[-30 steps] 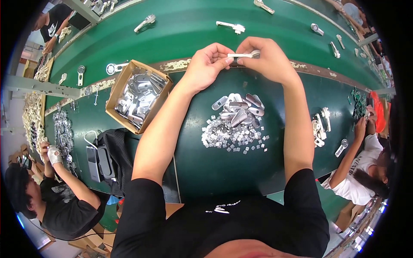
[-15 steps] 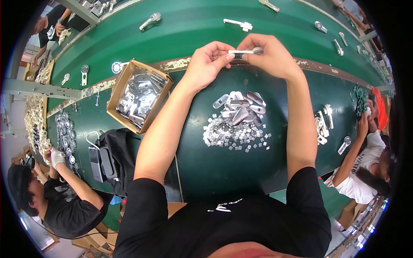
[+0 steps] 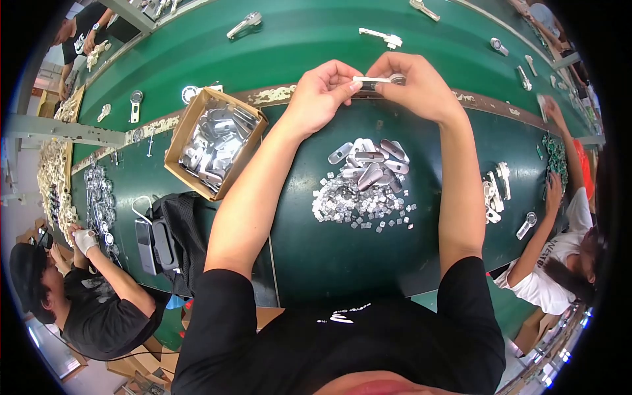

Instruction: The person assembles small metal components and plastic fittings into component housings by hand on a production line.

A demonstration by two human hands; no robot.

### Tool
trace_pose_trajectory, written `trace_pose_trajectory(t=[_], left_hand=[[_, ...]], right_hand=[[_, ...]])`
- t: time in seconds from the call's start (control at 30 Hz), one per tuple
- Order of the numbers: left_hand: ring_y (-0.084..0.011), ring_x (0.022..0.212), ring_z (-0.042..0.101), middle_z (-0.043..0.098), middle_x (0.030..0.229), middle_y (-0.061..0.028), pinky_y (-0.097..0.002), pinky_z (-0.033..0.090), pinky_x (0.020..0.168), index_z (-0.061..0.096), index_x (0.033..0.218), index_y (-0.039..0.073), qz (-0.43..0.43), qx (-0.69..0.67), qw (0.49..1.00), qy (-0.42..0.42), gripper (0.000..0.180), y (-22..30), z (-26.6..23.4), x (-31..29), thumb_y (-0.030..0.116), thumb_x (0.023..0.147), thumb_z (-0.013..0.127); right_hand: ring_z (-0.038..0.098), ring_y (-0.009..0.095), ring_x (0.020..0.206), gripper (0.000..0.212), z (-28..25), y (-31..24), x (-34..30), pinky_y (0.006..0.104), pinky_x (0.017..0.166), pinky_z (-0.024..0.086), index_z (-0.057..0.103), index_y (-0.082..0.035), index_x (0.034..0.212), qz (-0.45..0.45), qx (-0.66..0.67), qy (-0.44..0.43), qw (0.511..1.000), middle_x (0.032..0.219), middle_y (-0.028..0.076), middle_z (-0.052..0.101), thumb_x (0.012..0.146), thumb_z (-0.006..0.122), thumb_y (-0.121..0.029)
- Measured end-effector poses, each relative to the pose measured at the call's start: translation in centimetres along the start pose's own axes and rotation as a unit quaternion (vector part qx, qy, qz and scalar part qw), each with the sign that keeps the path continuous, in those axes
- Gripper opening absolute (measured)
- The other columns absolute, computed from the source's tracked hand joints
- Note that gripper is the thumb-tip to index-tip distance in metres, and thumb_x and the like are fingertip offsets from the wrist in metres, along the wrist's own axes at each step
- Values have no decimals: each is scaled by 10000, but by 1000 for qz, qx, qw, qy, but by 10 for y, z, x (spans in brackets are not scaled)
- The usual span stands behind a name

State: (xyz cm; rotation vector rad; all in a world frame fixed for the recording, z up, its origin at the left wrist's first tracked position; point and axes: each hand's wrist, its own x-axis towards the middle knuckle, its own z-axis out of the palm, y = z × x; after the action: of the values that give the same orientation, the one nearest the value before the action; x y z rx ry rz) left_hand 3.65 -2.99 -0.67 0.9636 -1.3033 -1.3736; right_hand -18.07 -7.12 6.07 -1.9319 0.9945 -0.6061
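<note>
Both of my hands meet over the far edge of the bench, holding one white long-handled part with a round head (image 3: 372, 79). My left hand (image 3: 317, 99) pinches its narrow end between thumb and fingers. Around the round head, my right hand (image 3: 419, 85) is closed, and its fingers hide much of that end. A dark strip shows along the part's near side. Between my forearms lies a pile of oblong silver metal cover plates (image 3: 370, 157). Touching its near side are many small square shiny pieces (image 3: 349, 201).
A cardboard box (image 3: 172, 157) of metal plates stands left of my left forearm, near a black bag (image 3: 184, 227). Beyond the bench runs a green belt (image 3: 309, 39) carrying white parts. More white parts (image 3: 490, 197) lie right. Co-workers sit at both sides.
Parts on the green belt have shifted to the right. The co-worker on the right has stretched one hand toward the belt. My hands hold the part in nearly the same place.
</note>
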Motion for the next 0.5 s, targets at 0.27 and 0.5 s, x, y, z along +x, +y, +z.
trace_pose_trajectory(t=[0.27,0.5], left_hand=[[-113,924,649,726,1073,-71,-265,531,837,624,1276,-8,1,14,1000,9,253,-4,9,3,100,1049,642],[-169,905,723,748,1149,-142,-323,581,848,575,1365,-16,86,152,977,123,444,-12,18,0,232,1018,696]], right_hand=[[659,127,835,178,-1,4,1,298,765,532,715,1,1029,0,-4,13,1000,882,54,714,873,705,-86],[509,410,1295,414,-39,54,-5,564,1031,462,687,-97,1297,56,-438,405,801,1362,186,610,898,732,-195]])
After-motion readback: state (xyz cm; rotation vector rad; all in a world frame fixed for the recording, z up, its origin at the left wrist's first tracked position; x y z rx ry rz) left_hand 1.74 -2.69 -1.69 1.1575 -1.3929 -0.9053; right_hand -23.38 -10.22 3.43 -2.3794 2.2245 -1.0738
